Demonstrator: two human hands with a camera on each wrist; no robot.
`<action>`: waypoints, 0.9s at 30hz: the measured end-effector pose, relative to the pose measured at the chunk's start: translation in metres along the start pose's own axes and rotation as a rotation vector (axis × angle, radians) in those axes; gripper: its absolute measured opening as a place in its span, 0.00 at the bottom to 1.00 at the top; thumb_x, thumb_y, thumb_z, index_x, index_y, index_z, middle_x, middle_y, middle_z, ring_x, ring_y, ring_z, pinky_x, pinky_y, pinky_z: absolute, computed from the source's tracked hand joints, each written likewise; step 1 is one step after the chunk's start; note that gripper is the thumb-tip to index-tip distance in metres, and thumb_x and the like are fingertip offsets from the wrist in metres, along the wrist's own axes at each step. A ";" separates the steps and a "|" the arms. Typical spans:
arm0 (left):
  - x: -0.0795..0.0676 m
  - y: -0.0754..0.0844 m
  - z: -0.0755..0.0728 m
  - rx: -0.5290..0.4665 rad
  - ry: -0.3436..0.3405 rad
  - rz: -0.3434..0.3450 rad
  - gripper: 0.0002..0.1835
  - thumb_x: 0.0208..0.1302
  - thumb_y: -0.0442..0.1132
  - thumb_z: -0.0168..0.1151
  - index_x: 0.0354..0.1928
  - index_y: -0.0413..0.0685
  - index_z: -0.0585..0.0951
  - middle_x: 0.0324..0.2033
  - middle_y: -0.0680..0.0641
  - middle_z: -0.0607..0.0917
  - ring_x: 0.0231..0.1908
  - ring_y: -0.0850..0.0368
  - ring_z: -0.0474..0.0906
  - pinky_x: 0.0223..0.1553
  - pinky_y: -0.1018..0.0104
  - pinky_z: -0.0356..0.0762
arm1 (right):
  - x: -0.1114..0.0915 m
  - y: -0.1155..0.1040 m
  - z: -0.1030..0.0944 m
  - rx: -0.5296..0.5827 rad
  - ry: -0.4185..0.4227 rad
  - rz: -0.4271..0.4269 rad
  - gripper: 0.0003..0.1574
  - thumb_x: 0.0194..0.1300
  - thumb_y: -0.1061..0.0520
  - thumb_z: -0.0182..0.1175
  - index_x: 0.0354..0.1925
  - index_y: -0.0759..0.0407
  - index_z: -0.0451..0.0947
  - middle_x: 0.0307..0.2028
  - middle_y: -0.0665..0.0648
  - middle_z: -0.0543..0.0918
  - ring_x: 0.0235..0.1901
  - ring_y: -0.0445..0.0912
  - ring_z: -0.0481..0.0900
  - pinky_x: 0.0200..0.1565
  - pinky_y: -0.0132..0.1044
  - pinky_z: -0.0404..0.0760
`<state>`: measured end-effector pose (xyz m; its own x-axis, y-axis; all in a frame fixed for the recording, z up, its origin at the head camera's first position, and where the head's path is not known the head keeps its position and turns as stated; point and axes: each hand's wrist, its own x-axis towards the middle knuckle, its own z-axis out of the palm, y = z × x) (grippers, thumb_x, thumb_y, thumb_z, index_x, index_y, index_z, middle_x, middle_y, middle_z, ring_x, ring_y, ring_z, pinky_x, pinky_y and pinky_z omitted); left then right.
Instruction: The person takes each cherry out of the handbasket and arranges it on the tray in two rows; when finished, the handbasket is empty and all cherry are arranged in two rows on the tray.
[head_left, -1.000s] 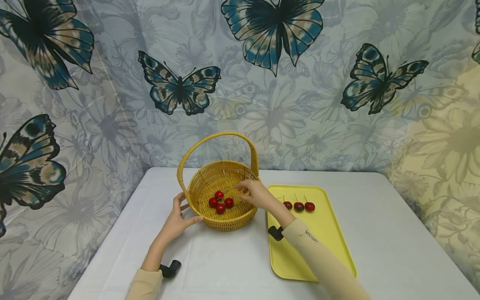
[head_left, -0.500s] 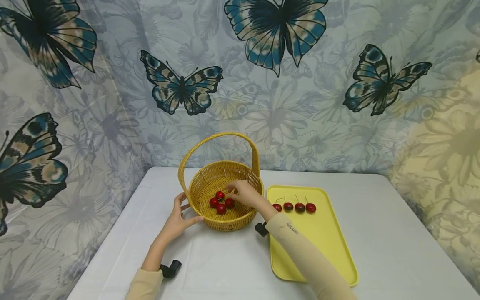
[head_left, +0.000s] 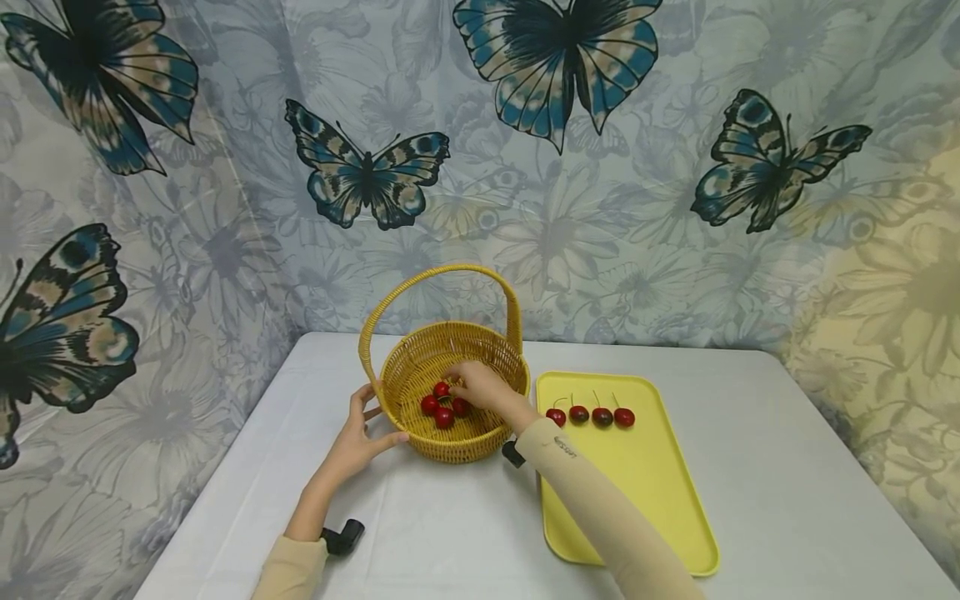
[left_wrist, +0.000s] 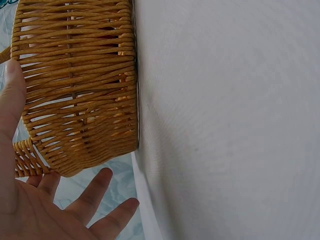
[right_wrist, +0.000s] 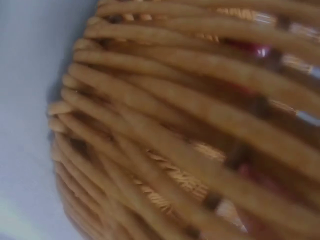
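A yellow wicker basket (head_left: 453, 451) with a tall arched handle stands on the table, several red cherries (head_left: 444, 418) lying on its bottom. My left hand (head_left: 357, 437) holds the basket's left side. In the left wrist view its thumb (left_wrist: 13, 82) lies against the rim, and some fingers reach the handle's foot while others stretch free. Inside the basket, my right hand (head_left: 483, 387) has its fingertips down at the cherries; whether they pinch one is hidden. The right wrist view shows only the blurred basket wall (right_wrist: 150, 100) up close, with red glimpsed through the weave.
Right of the basket lies a yellow tray (head_left: 630, 500). Several dark red cherries (head_left: 602, 417) with upright stems sit in a row near its far end. A white cloth (head_left: 435, 533) covers the table, and a butterfly-patterned curtain (head_left: 555, 250) hangs behind.
My right hand has moved left and lower into the basket, from its right side to the cherries. The left hand keeps its hold on the basket.
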<state>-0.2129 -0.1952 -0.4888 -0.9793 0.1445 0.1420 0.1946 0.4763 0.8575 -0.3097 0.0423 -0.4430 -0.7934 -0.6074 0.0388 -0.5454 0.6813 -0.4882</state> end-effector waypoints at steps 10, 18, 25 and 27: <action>-0.001 0.002 -0.001 -0.012 -0.007 -0.002 0.56 0.50 0.51 0.71 0.70 0.54 0.40 0.70 0.40 0.48 0.63 0.35 0.60 0.60 0.37 0.60 | 0.005 -0.002 0.004 -0.057 -0.060 0.018 0.22 0.68 0.57 0.54 0.59 0.58 0.72 0.47 0.58 0.82 0.44 0.47 0.80 0.46 0.40 0.80; -0.001 0.002 -0.002 -0.009 -0.004 -0.006 0.56 0.50 0.51 0.70 0.70 0.53 0.40 0.70 0.40 0.48 0.64 0.36 0.60 0.61 0.36 0.58 | 0.007 -0.003 0.009 -0.125 -0.104 0.049 0.22 0.68 0.53 0.53 0.60 0.51 0.72 0.53 0.54 0.79 0.53 0.48 0.76 0.52 0.44 0.76; -0.001 0.002 -0.002 -0.011 -0.007 -0.010 0.56 0.50 0.51 0.70 0.70 0.52 0.40 0.70 0.40 0.48 0.64 0.36 0.60 0.61 0.36 0.58 | 0.007 -0.001 0.012 -0.113 -0.099 0.048 0.21 0.67 0.53 0.55 0.59 0.50 0.73 0.54 0.53 0.79 0.55 0.48 0.75 0.54 0.44 0.75; 0.000 0.001 -0.002 -0.010 -0.006 -0.012 0.56 0.50 0.51 0.71 0.70 0.53 0.40 0.70 0.40 0.48 0.64 0.36 0.60 0.61 0.36 0.58 | 0.008 0.000 0.012 -0.101 -0.095 0.043 0.21 0.66 0.54 0.56 0.58 0.50 0.74 0.52 0.53 0.79 0.54 0.48 0.75 0.54 0.43 0.76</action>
<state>-0.2123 -0.1963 -0.4866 -0.9813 0.1437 0.1284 0.1818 0.4693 0.8641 -0.3128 0.0329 -0.4532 -0.7902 -0.6094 -0.0650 -0.5398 0.7423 -0.3969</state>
